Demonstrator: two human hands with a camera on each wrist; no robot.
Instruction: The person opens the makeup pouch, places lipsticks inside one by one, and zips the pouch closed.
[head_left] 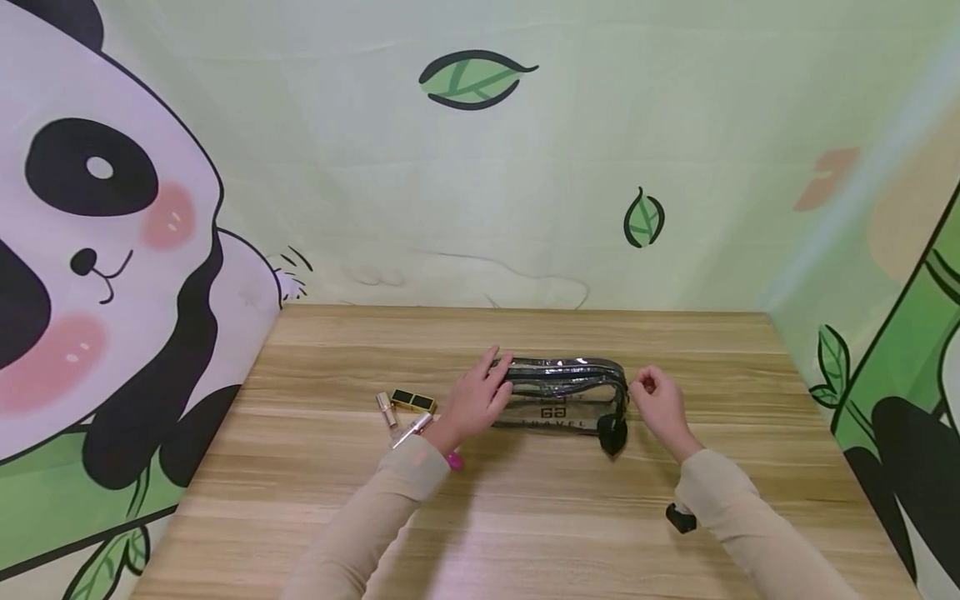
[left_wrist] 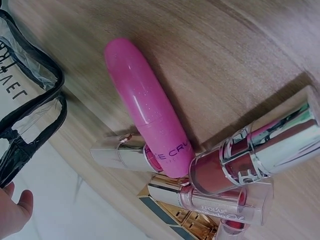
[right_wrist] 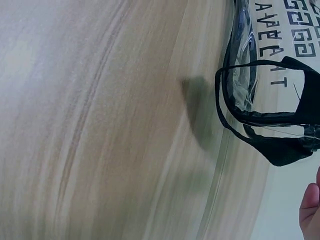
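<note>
A clear cosmetic bag (head_left: 553, 410) with black trim and "TRAVEL" lettering lies on the wooden table. My left hand (head_left: 474, 400) holds its left end, fingers over the top and thumb at the front. At the upper right end, my right hand (head_left: 663, 408) has thumb and finger together, pinching the bag's zipper; the pull itself is hidden. A black strap loop (right_wrist: 280, 150) hangs off that end. Below my left wrist, in the left wrist view, lie a pink lipstick tube (left_wrist: 145, 105), a silver-capped lip gloss (left_wrist: 215, 170), a clear-capped gloss (left_wrist: 215, 202) and a black-and-gold lipstick case (left_wrist: 165, 212).
Another small tube (head_left: 386, 410) lies left of the black-and-gold case. Wood-grained tabletop (head_left: 540, 533) stretches in front of the bag. Behind the table hangs a printed panda backdrop (head_left: 360, 167). A black piece (head_left: 681, 518) shows beside my right sleeve.
</note>
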